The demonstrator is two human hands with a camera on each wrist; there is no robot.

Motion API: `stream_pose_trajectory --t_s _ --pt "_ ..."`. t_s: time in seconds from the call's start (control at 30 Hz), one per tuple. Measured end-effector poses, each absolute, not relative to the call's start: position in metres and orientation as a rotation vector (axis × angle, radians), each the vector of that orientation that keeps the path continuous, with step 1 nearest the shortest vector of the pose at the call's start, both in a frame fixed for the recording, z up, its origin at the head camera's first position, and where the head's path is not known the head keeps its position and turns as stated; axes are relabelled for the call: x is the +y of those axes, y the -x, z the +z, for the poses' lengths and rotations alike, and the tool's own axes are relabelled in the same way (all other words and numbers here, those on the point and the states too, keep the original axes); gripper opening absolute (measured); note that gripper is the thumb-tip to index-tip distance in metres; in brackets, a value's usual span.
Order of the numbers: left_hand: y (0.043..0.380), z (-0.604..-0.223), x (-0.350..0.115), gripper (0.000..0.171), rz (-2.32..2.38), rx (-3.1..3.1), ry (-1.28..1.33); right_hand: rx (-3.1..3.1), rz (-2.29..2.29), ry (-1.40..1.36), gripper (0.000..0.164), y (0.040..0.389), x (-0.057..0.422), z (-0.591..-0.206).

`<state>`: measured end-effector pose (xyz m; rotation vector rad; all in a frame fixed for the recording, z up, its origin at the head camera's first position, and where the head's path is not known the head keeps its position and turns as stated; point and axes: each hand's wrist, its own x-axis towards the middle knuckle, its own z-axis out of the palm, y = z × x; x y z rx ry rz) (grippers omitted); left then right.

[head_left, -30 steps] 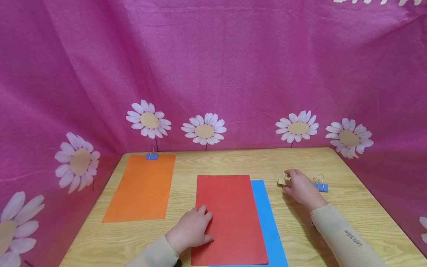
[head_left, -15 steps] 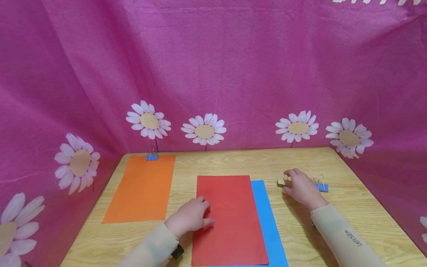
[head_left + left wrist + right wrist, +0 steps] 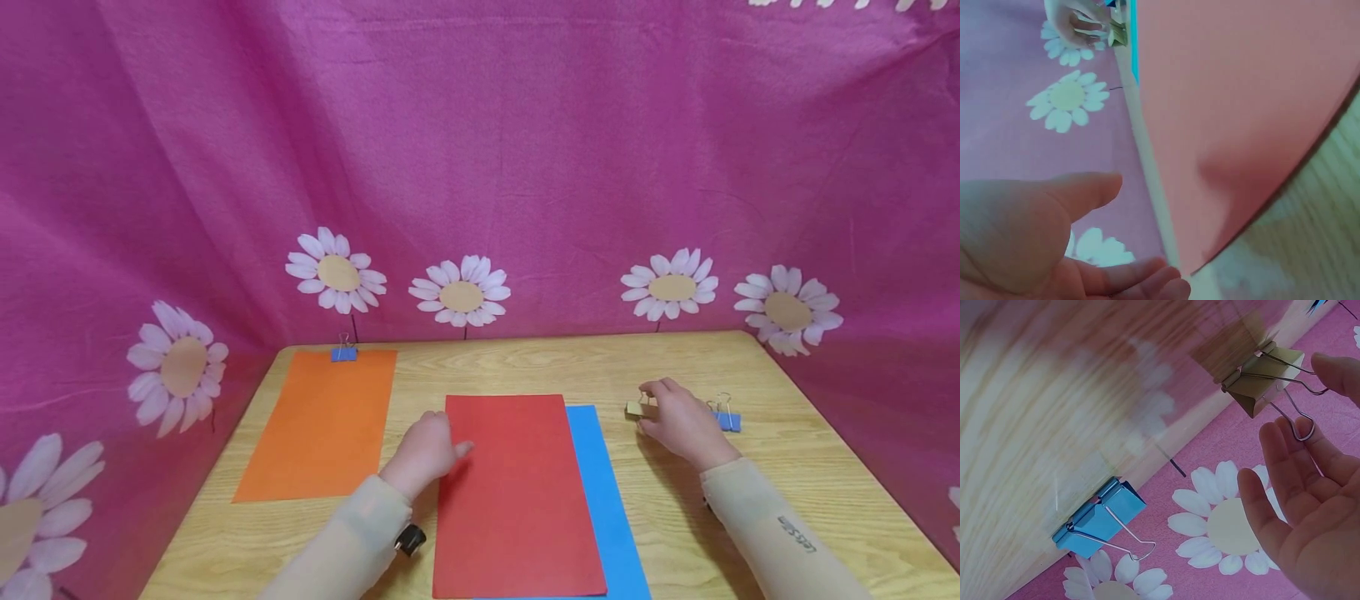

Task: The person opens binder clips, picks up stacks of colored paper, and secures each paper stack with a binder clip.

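Observation:
My right hand [image 3: 686, 423] pinches a yellow binder clip [image 3: 1263, 378] by its wire handles, thumb on one side and fingers on the other. The clip is low over the right part of the table. My left hand [image 3: 426, 450] is at the upper left edge of a red sheet [image 3: 517, 500], thumb stretched out over it. In the left wrist view its relaxed fingers [image 3: 1141, 275] are close to the sheet's corner, holding nothing. A blue sheet [image 3: 615, 517] shows from under the red one along its right side. The left fingertips are hidden in the head view.
A blue binder clip [image 3: 729, 422] stands just right of my right hand. At the left lies an orange sheet [image 3: 322, 425] with another blue binder clip [image 3: 344, 354] on its top edge. A pink flowered cloth [image 3: 525, 167] hangs behind the wooden table [image 3: 525, 362].
My left hand has moved up along the red sheet's left edge, away from me, toward its upper left corner. The right hand has stayed at the yellow binder clip.

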<state>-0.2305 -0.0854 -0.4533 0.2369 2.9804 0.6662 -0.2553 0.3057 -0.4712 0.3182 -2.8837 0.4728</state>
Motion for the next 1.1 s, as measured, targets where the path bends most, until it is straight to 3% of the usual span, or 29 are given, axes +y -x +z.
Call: stream_pose_trajectory --t_s 0.13,1.1 --pt "0.237 -0.461 -0.083 0.065 0.656 2.991 -0.162 -2.884 0.471 -0.321 0.054 0.255 0.305 -0.471" --pt "0.246 -0.478 -0.081 0.07 0.495 3.01 -0.108 -2.888 0.474 -0.324 0.054 0.254 0.307 -0.471"
